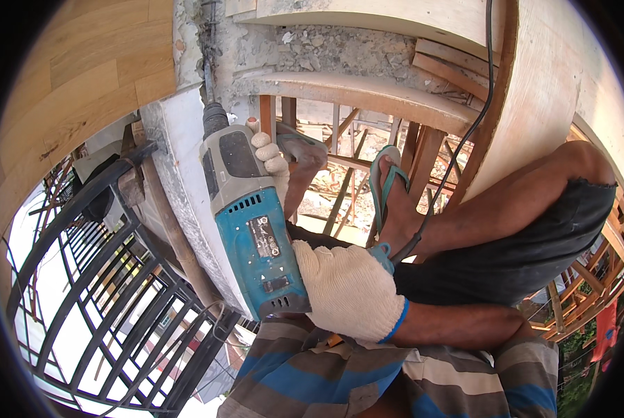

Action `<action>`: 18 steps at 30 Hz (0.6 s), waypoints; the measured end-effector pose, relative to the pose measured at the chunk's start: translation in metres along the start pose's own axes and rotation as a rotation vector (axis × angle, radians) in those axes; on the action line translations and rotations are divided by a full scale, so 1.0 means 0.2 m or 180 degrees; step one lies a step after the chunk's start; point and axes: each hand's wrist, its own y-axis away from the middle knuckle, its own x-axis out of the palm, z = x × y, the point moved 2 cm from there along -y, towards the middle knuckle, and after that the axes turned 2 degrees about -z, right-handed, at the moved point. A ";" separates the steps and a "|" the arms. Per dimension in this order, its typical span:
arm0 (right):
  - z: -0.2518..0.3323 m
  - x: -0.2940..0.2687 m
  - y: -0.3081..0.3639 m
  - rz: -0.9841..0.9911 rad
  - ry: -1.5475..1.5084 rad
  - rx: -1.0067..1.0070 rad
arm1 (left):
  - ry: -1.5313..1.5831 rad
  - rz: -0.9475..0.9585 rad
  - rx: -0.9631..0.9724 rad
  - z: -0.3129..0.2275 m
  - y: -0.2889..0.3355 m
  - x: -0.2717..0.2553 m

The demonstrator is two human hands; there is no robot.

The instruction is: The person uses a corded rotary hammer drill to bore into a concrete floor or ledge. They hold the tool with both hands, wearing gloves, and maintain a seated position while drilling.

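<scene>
A teal and grey rotary hammer lies in both my hands, pointing toward the far left. My right hand, in a cream knit glove with a blue cuff, is closed on its rear handle. Gloved fingers of my left hand curl round the front housing from beneath; the rest of that hand is hidden behind the tool. From the black chuck a steel bit reaches to a rough groove in the concrete. I cannot tell how deep its tip sits.
A black power cord runs up from the handle. Concrete rubble lies on a ledge beyond a timber beam. Wood-look tiles lie at left, above a black metal railing. My sandalled foot rests above an open drop with timber framing.
</scene>
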 end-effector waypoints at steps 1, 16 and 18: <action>-0.01 0.01 0.00 0.0000 -0.0030 0.0012 | 0.0035 0.0017 -0.0024 0.01 0.00 0.01; -0.10 0.35 0.03 -0.0110 0.0352 -0.0226 | 0.0156 -0.0576 0.0634 -0.01 0.17 -0.22; -0.08 0.37 0.02 -0.0076 0.0407 -0.0214 | 0.0165 -0.0569 0.0648 -0.02 0.18 -0.22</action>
